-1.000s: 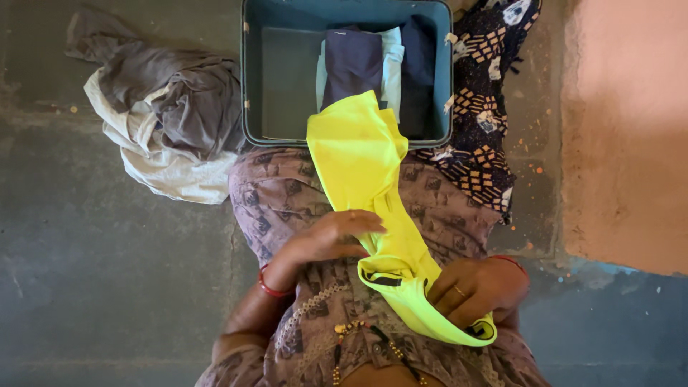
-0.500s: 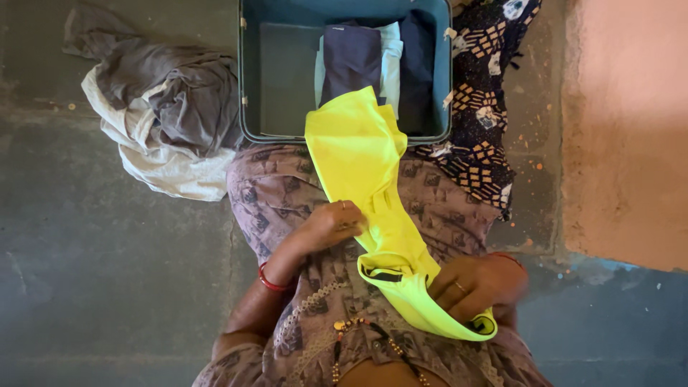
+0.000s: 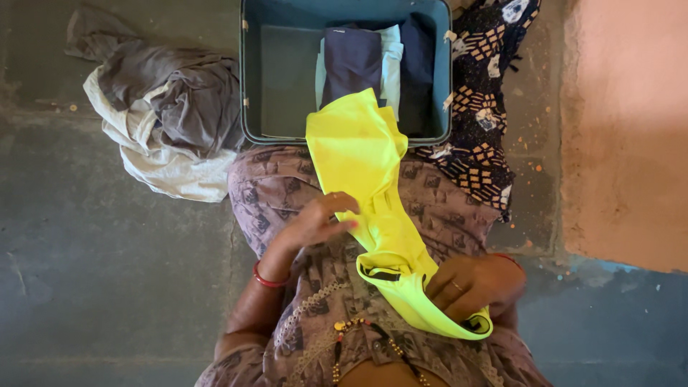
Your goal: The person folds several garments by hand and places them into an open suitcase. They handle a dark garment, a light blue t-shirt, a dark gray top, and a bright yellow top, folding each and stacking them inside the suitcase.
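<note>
A bright yellow garment (image 3: pixel 362 165) lies across my lap, its far end draped over the near rim of a blue-grey suitcase (image 3: pixel 287 72). My right hand (image 3: pixel 469 283) grips the garment's near end, by its dark-trimmed collar. My left hand (image 3: pixel 315 222) rests at the garment's left edge with fingers spread, touching the cloth but not gripping it. Inside the suitcase lie folded dark blue clothes (image 3: pixel 351 61) and a pale folded piece (image 3: pixel 392 61).
A heap of grey and white clothes (image 3: pixel 165 107) lies on the concrete floor left of the suitcase. A dark patterned cloth (image 3: pixel 480 100) lies at the suitcase's right. A pinkish raised surface (image 3: pixel 631 129) fills the right side.
My left hand has slid up along the garment's left edge and its fingers have spread. The right hand has kept its grip in place.
</note>
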